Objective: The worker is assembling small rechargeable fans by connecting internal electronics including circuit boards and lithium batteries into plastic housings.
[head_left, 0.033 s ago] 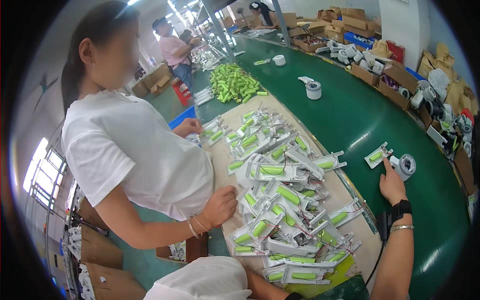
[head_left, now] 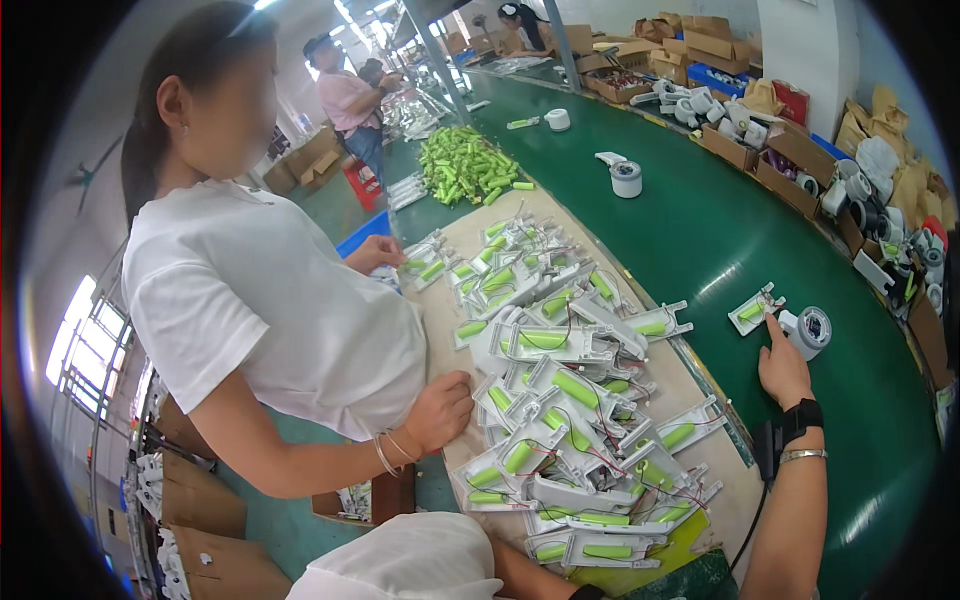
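My right hand (head_left: 785, 372) reaches over the green conveyor belt, index finger stretched out; the other fingers look folded under and are partly hidden. Its fingertip meets the edge of a small white plastic housing (head_left: 752, 311), which carries a green battery cell and thin wires. Just right of the finger lies a white device with a round grey-rimmed head (head_left: 812, 328). Nothing is visibly gripped. Of my left arm only the forearm (head_left: 530, 572) shows at the bottom edge, with a black band; the left hand is out of sight.
Many white housings with green cells (head_left: 570, 400) are heaped on a beige board beside the belt. Beyond lies a pile of loose green cells (head_left: 465, 165). A co-worker in a white shirt (head_left: 270, 290) stands at left. Cardboard boxes (head_left: 795, 185) line the belt's far side.
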Demonstrator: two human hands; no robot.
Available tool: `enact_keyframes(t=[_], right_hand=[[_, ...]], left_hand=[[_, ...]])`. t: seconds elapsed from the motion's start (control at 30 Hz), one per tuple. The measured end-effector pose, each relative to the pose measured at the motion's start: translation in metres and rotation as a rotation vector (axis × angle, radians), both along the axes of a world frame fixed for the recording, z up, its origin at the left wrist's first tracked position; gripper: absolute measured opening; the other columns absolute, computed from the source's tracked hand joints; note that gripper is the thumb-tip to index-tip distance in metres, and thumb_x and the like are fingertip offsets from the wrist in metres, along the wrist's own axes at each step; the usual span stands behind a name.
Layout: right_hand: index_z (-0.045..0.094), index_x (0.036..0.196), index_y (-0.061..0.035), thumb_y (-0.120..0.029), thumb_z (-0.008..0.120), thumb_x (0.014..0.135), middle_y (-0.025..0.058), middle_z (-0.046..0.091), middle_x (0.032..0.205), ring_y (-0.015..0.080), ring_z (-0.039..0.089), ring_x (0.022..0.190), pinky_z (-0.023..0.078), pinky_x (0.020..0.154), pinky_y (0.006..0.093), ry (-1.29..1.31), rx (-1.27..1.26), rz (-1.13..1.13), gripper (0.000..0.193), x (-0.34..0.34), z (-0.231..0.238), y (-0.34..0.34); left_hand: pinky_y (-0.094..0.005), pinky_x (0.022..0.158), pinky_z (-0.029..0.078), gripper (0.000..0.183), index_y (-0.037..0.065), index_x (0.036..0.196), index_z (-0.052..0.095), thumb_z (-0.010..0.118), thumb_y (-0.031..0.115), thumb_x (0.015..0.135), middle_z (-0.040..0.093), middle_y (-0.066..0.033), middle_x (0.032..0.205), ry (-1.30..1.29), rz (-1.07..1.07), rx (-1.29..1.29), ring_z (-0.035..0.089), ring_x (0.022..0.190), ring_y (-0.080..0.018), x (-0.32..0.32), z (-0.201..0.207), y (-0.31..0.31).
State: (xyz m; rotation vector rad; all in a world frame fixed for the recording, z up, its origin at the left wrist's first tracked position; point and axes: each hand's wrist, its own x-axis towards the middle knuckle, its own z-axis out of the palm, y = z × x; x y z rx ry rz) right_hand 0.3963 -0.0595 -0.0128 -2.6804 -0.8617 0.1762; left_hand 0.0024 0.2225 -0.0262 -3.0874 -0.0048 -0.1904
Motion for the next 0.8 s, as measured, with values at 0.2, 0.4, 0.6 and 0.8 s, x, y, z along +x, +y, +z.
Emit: enact_keyframes(t=[0.2, 0.4, 0.6, 0.8], right_hand=[[0.035, 0.13, -0.0154, -0.008, 0.055, 0.076, 0.0176, 0.058, 0.086, 0.03, 0.057, 0.074, 0.046, 0.069, 0.0363, 0.186, 0.155, 0.161, 0.057, -0.033, 0.03, -0.023], [0.055, 0.098, 0.0012, 0.001, 0.053, 0.079, 0.0049, 0.054, 0.079, 0.0107, 0.049, 0.067, 0.042, 0.061, 0.0233, 0.084, 0.734, 0.036, 0.019, -0.038, 0.063, -0.107], [0.056, 0.088, 0.0017, -0.002, 0.054, 0.08, 0.0011, 0.052, 0.073, 0.0068, 0.048, 0.065, 0.039, 0.059, 0.0195, 0.081, 0.771, -0.065, 0.009, -0.036, 0.049, -0.122], [0.057, 0.082, 0.0035, 0.001, 0.056, 0.076, 0.0062, 0.057, 0.072, 0.011, 0.052, 0.065, 0.042, 0.061, 0.0227, 0.035, 0.728, -0.078, 0.006, -0.047, 0.059, -0.12]], left_hand=[[-0.0284, 0.074, 0.042, 0.008, 0.002, 0.06, 0.05, 0.054, 0.007, 0.056, 0.046, -0.0057, 0.064, -0.075, -0.055, 0.064, 0.049, 0.077, -0.0226, 0.007, 0.002, -0.001], [-0.0295, 0.074, 0.042, 0.013, 0.0, 0.07, 0.054, 0.056, 0.01, 0.061, 0.052, -0.0084, 0.072, 0.06, -0.067, -0.042, 0.051, 0.081, -0.0229, 0.018, 0.023, -0.042], [-0.029, 0.064, 0.043, 0.017, 0.001, 0.077, 0.057, 0.058, 0.017, 0.071, 0.056, -0.0093, 0.074, 0.276, -0.367, -0.878, 0.054, 0.073, -0.0211, 0.072, 0.022, -0.19], [-0.0286, 0.054, 0.043, 0.023, 0.001, 0.084, 0.06, 0.06, 0.024, 0.081, 0.06, -0.0101, 0.076, 0.462, -0.644, -1.759, 0.056, 0.065, -0.0193, 0.083, 0.009, -0.334]])
